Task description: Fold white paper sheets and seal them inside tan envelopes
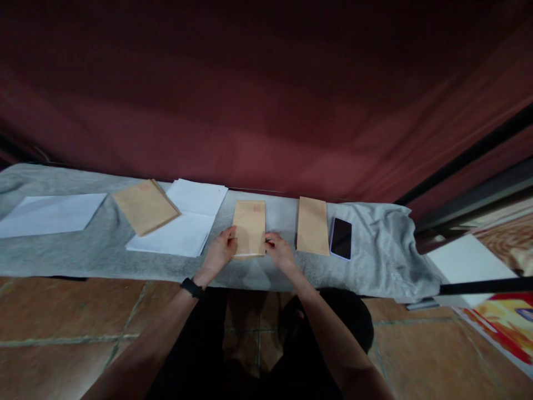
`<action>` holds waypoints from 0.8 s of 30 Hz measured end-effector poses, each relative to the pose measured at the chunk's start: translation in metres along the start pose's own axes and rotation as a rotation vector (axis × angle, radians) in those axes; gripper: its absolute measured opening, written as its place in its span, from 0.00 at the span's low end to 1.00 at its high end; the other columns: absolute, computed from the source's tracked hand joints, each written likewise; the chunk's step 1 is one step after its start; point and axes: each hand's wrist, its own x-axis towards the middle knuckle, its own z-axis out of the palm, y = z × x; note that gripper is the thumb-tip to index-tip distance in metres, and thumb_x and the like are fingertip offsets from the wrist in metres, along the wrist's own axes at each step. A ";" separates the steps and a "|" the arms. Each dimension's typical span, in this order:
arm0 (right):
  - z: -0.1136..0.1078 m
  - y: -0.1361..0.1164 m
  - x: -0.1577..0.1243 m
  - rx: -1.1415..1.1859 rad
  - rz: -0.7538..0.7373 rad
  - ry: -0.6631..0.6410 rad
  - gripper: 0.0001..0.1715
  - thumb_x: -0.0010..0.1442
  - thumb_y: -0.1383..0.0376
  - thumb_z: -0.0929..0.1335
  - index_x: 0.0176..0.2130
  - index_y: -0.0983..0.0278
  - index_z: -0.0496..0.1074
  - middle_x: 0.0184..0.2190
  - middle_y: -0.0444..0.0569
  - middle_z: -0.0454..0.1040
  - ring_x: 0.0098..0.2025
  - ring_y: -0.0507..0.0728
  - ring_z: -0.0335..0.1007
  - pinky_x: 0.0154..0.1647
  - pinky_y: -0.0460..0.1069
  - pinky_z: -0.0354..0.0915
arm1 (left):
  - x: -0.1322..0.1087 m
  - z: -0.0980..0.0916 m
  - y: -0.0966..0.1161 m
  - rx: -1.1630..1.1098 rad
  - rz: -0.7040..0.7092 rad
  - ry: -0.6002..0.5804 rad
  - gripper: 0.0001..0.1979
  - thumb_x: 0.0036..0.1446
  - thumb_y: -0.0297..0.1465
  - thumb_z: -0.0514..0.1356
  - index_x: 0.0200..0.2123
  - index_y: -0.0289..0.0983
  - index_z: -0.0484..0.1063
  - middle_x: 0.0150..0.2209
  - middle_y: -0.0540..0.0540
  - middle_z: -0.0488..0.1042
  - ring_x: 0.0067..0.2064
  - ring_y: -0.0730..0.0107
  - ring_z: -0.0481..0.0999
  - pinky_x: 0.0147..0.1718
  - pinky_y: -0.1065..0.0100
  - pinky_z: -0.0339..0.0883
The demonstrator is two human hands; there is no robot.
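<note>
A brown envelope (250, 225) lies upright in the middle of the grey cloth-covered table (83, 253). My left hand (220, 250) pinches its lower left edge, fingers closed on it. My right hand (280, 250) grips the lower right edge the same way. A black watch sits on my left wrist. A second brown envelope (312, 225) lies just to the right, untouched.
A black phone (341, 238) lies right of the second envelope. To the left, a stack of white sheets (183, 225) carries another brown envelope (145, 206); a white sheet (50, 214) lies far left. A dark red curtain hangs behind. Tiled floor lies below.
</note>
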 end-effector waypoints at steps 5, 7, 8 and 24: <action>0.000 -0.010 -0.009 -0.426 -0.050 -0.029 0.17 0.63 0.69 0.66 0.51 0.58 0.75 0.40 0.46 0.83 0.41 0.57 0.80 0.46 0.49 0.71 | -0.023 0.006 -0.015 0.101 0.291 0.060 0.24 0.63 0.35 0.59 0.60 0.36 0.70 0.60 0.36 0.71 0.60 0.52 0.72 0.61 0.54 0.66; 0.000 -0.014 -0.012 -0.530 -0.062 -0.047 0.17 0.66 0.69 0.66 0.53 0.58 0.74 0.43 0.47 0.82 0.44 0.57 0.79 0.47 0.48 0.70 | -0.033 0.008 -0.024 0.135 0.398 0.028 0.23 0.63 0.37 0.60 0.60 0.38 0.71 0.63 0.36 0.69 0.62 0.51 0.70 0.62 0.51 0.65; 0.000 -0.017 -0.014 -0.595 -0.069 -0.056 0.17 0.67 0.68 0.65 0.54 0.58 0.73 0.44 0.48 0.82 0.44 0.57 0.79 0.47 0.48 0.69 | -0.037 0.008 -0.027 0.155 0.433 0.010 0.23 0.63 0.37 0.61 0.60 0.39 0.70 0.63 0.37 0.69 0.63 0.51 0.70 0.62 0.51 0.65; 0.006 -0.015 -0.023 -0.804 -0.366 -0.013 0.19 0.69 0.69 0.63 0.57 0.62 0.71 0.60 0.53 0.70 0.61 0.60 0.64 0.62 0.54 0.62 | -0.037 -0.013 -0.022 0.415 0.536 -0.190 0.23 0.66 0.24 0.49 0.61 0.38 0.69 0.65 0.37 0.70 0.66 0.62 0.69 0.65 0.56 0.62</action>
